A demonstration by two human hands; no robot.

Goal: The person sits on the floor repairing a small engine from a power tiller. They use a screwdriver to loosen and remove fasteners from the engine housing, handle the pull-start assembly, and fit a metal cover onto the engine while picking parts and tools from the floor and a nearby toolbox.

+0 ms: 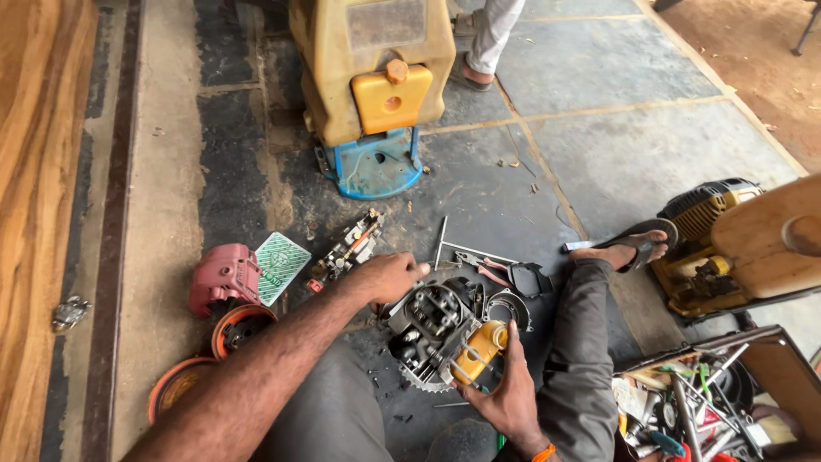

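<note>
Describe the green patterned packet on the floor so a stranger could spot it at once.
Start at the big yellow tank on its blue base at the top of the view and drop down-left across the dark stone floor. There, beside the red engine cover, lies the green packet, tilted like a diamond. It is the only flat, green-and-white patterned thing among metal parts.

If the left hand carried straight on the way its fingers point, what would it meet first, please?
Probably the thin metal rod lying on the floor, just beyond the left hand, which points right over the small engine; depth is hard to judge.
</note>
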